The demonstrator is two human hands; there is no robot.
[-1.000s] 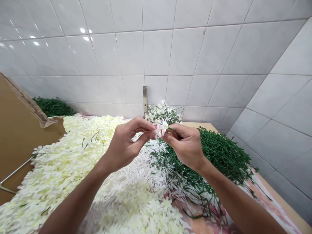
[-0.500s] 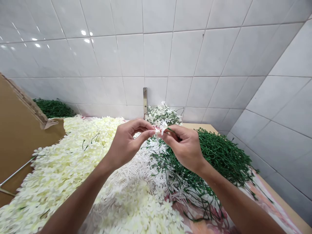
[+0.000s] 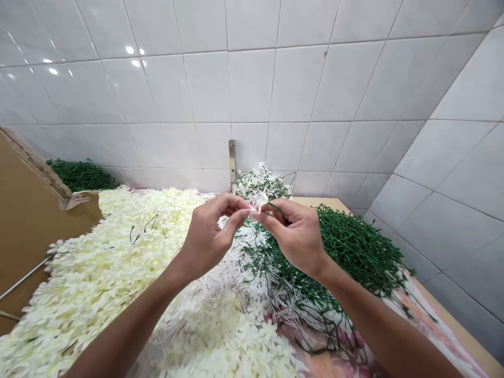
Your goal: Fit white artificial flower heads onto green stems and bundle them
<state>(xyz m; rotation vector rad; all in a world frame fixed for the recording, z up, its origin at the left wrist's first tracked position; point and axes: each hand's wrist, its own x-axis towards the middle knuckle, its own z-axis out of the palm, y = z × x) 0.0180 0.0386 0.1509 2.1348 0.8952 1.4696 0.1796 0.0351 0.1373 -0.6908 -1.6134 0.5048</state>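
A small white artificial flower [image 3: 260, 202] on a thin green stem [image 3: 274, 207] is pinched where my two hands meet. My left hand [image 3: 208, 233] holds the flower head between its thumb and fingertips, and these partly hide it. My right hand [image 3: 295, 236] grips the stem just behind the flower, and its fingers cover the rest of the stem. Below my hands lie a heap of white plastic flower sprays [image 3: 232, 283] and a tangled mound of green stems [image 3: 354, 249].
Cream blossoms [image 3: 86, 273] spread widely to the left, on a floral cloth [image 3: 326, 362]. A white-flowered bunch [image 3: 260, 184] stands ahead, by a metal bracket [image 3: 232, 160] on the white tile wall [image 3: 252, 89]. Brown cardboard [image 3: 27, 247] lies at left, with more greenery [image 3: 81, 176] behind.
My hands have drawn closer together around the flower, and more of its white petals are now hidden by my fingers. The view has shifted slightly.
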